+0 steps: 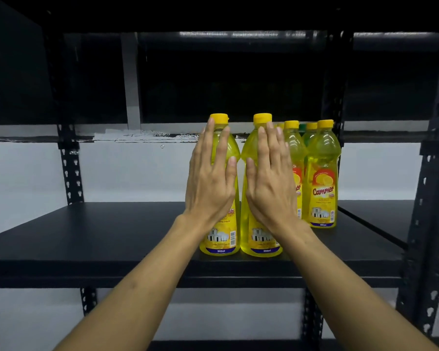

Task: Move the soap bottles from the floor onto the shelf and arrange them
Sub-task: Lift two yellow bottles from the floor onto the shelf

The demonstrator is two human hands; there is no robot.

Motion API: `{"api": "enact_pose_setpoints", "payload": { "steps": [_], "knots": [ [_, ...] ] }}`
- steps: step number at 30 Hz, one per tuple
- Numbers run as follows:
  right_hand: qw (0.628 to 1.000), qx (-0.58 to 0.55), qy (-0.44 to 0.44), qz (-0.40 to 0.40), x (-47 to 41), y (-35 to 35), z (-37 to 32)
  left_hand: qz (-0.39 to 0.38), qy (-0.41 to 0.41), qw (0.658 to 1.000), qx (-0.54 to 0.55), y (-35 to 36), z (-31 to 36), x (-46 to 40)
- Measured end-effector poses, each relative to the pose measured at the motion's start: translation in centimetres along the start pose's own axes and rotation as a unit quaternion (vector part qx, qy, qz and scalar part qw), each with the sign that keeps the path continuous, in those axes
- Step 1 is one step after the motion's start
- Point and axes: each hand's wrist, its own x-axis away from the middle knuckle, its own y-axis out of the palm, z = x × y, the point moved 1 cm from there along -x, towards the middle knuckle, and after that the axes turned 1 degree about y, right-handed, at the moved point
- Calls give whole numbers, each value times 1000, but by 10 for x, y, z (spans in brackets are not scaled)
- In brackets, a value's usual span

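Your left hand [209, 178] lies flat, fingers straight and slightly spread, against the front of the left soap bottle [222, 239]; your right hand [270, 178] does likewise on the right soap bottle [260, 241]. Both bottles stand upright, just beside each other, near the front edge of the black shelf [112, 234], with more yellow bottles [323, 178] behind at right.

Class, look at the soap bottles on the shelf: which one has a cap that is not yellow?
The bottle with the green cap, half hidden at the back of the group on the right. Every other visible cap is yellow, including the front right bottle.
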Motion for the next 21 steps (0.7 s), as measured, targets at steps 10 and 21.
{"api": "enact_pose_setpoints", "payload": {
  "steps": [10,21],
  "knots": [
    [1000,16,-20,19,-7,68,32,20,22,1000,3,53,-39,-7],
    [999,36,-9,24,-19,146,61,46,27,998,-25,113,-85,-17]
  ]
}}
